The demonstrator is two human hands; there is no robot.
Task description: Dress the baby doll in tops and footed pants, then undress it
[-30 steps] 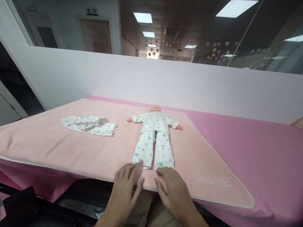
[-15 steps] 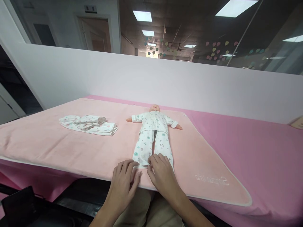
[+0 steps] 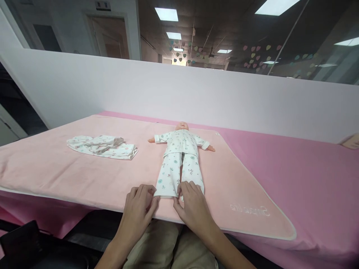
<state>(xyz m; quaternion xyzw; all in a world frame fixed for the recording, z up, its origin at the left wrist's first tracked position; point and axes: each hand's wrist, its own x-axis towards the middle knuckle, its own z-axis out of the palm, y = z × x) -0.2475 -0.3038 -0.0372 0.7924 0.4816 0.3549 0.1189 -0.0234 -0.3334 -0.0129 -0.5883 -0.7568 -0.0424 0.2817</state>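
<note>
A baby doll point(image 3: 182, 126) lies on its back with arms spread, dressed in a white patterned top point(image 3: 183, 143) and matching trousers point(image 3: 168, 175). My left hand point(image 3: 138, 205) pinches the left corner of the cuff on the left-side trouser leg. At the other corner of that same cuff, my right hand point(image 3: 193, 201) has thumb and fingers closed on the cloth, partly covering the right-side leg. Between the two hands the hem runs nearly straight. The doll's feet are not visible.
Beneath the doll spreads a pale pink mat point(image 3: 224, 186) over a pink-covered table point(image 3: 269, 164). Folded patterned clothing point(image 3: 102, 147) lies to the left. A white partition point(image 3: 196, 93) stands behind, and a beige object point(image 3: 352, 141) is at the right edge.
My left hand has shifted left and now holds the cuff's corner. The cuff is pulled wider and straighter between both hands. The view has moved slightly.
</note>
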